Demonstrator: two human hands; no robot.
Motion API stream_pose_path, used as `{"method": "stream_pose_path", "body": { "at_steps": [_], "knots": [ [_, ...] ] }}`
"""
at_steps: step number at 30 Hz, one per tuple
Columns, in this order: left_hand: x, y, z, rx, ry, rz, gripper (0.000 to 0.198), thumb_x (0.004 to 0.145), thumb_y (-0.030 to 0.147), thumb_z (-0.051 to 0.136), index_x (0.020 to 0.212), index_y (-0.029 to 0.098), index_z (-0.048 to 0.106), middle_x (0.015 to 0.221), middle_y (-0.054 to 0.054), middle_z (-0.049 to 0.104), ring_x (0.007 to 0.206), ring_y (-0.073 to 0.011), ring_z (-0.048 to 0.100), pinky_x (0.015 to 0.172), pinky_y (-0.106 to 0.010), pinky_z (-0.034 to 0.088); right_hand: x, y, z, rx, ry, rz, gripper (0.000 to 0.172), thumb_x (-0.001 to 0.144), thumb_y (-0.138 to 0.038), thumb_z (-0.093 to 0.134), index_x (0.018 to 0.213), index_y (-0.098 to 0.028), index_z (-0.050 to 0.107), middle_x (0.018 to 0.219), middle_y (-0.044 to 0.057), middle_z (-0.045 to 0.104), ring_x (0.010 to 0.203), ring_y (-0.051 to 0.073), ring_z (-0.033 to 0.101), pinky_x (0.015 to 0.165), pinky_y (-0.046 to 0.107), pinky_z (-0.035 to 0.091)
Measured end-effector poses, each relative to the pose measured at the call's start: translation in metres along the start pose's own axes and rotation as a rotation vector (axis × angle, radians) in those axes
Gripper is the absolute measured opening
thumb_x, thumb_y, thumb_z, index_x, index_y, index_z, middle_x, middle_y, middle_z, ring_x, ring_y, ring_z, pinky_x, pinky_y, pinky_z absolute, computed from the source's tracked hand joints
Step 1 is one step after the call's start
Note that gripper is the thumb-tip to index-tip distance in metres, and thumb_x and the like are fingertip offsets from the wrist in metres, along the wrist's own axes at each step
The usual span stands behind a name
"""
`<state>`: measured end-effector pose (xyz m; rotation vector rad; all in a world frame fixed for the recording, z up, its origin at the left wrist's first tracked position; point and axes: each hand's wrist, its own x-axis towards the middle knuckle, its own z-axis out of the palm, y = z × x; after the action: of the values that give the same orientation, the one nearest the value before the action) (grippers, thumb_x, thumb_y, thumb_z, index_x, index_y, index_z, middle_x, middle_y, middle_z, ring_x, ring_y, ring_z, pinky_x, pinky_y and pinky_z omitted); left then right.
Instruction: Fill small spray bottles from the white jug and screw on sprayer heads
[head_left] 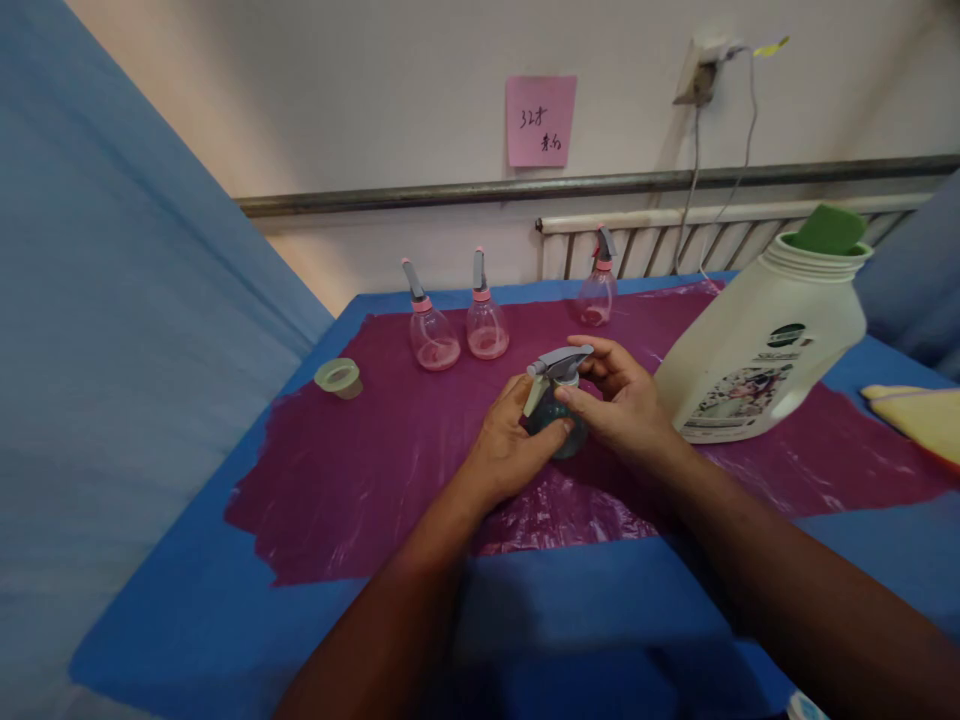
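Observation:
A small spray bottle (566, 440) with a dark, see-through body and a grey spray head (561, 358) stands between my hands, above the purple plastic sheet. My left hand (510, 445) is wrapped round the body from the left, its thumb across the front. At the neck, my right hand (616, 395) grips the bottle from the right, with the thumb in front and the fingers behind the spray head. Part of the body is hidden by my fingers. Just right of my right hand stands a large off-white jug (739, 350) with a green piece in its mouth.
Two pink-collared spray bottles (433, 340) (487, 330) stand behind my hands, and another spray bottle (598, 295) is near the radiator (637, 240). A small greenish cup (339, 378) is at the left. A yellow cloth (919, 420) lies at the right edge. Blue curtain (112, 300) hangs at left.

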<state>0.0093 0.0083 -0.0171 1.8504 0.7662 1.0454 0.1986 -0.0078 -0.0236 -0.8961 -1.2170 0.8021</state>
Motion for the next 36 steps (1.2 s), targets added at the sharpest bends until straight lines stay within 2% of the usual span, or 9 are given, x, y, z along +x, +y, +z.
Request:
{"method": "stream_pose_path", "body": {
  "at_steps": [5,10,13,18,23,28,30,33,36],
  "knots": [
    [0.000,0.003,-0.002,-0.001,-0.021,-0.034,0.052,0.099,0.029,0.080,0.151,0.032,0.073,0.132,-0.007,0.078,0.119,-0.0271,0.074,0.103,-0.043,0.064,0.001,0.000,0.003,-0.029,0.032,-0.017,0.069,0.079,-0.041,0.102,0.139,-0.033,0.069,0.117,0.003,0.079,0.111,0.024,0.076,0.110,0.046,0.063],
    [-0.001,0.003,-0.002,-0.032,-0.024,-0.024,0.064,0.098,0.030,0.082,0.160,0.034,0.068,0.138,-0.007,0.076,0.122,-0.0270,0.073,0.105,-0.043,0.063,-0.006,-0.005,-0.001,0.088,-0.085,0.017,0.070,0.096,-0.049,0.088,0.159,-0.035,0.059,0.127,0.006,0.082,0.120,0.026,0.078,0.111,0.049,0.063],
    [0.000,0.003,-0.002,-0.041,-0.020,-0.032,0.061,0.097,0.028,0.081,0.157,0.033,0.070,0.138,-0.007,0.076,0.123,-0.0273,0.073,0.105,-0.042,0.063,-0.008,-0.003,-0.002,0.123,-0.115,0.041,0.072,0.100,-0.047,0.085,0.164,-0.036,0.055,0.127,0.005,0.083,0.119,0.025,0.079,0.109,0.048,0.063],
    [0.001,0.002,-0.002,0.004,-0.023,-0.011,0.044,0.098,0.027,0.081,0.141,0.030,0.077,0.135,-0.007,0.077,0.126,-0.0276,0.073,0.113,-0.047,0.061,-0.003,0.004,-0.002,0.015,-0.023,-0.006,0.073,0.090,-0.039,0.094,0.156,-0.034,0.063,0.122,0.004,0.083,0.120,0.024,0.078,0.115,0.047,0.060],
    [0.001,0.001,-0.002,0.024,-0.023,-0.017,0.041,0.098,0.027,0.081,0.139,0.029,0.077,0.139,-0.008,0.076,0.128,-0.0286,0.073,0.113,-0.047,0.062,0.000,0.001,0.000,-0.027,0.032,-0.018,0.074,0.080,-0.041,0.102,0.145,-0.034,0.068,0.118,0.003,0.079,0.118,0.025,0.076,0.117,0.049,0.061],
    [0.002,0.001,-0.002,-0.006,-0.028,-0.014,0.050,0.097,0.028,0.082,0.146,0.032,0.075,0.132,-0.007,0.077,0.127,-0.0293,0.072,0.114,-0.050,0.062,-0.007,-0.004,0.000,0.075,-0.068,-0.009,0.070,0.098,-0.049,0.087,0.160,-0.036,0.059,0.126,0.005,0.080,0.120,0.025,0.077,0.115,0.050,0.062],
    [0.001,0.002,-0.001,-0.001,-0.017,-0.018,0.050,0.096,0.026,0.081,0.146,0.032,0.076,0.132,-0.007,0.078,0.127,-0.0292,0.073,0.116,-0.051,0.061,-0.007,-0.003,-0.001,0.078,-0.087,0.014,0.070,0.100,-0.050,0.085,0.163,-0.035,0.058,0.124,0.005,0.082,0.119,0.025,0.078,0.111,0.049,0.063],
    [0.000,0.004,-0.001,0.005,-0.022,-0.044,0.045,0.097,0.027,0.081,0.142,0.031,0.078,0.131,-0.008,0.078,0.126,-0.0296,0.073,0.116,-0.051,0.062,-0.004,0.000,-0.002,0.031,-0.036,0.017,0.074,0.092,-0.048,0.094,0.157,-0.035,0.063,0.120,0.005,0.081,0.116,0.025,0.078,0.110,0.048,0.064],
    [-0.001,0.009,-0.001,-0.030,-0.014,-0.075,0.053,0.098,0.029,0.083,0.150,0.031,0.072,0.139,-0.009,0.078,0.130,-0.0311,0.074,0.114,-0.052,0.063,0.000,0.000,-0.002,-0.008,0.016,-0.008,0.076,0.082,-0.045,0.102,0.149,-0.035,0.067,0.116,0.002,0.079,0.114,0.024,0.078,0.114,0.047,0.064]
  ]
}}
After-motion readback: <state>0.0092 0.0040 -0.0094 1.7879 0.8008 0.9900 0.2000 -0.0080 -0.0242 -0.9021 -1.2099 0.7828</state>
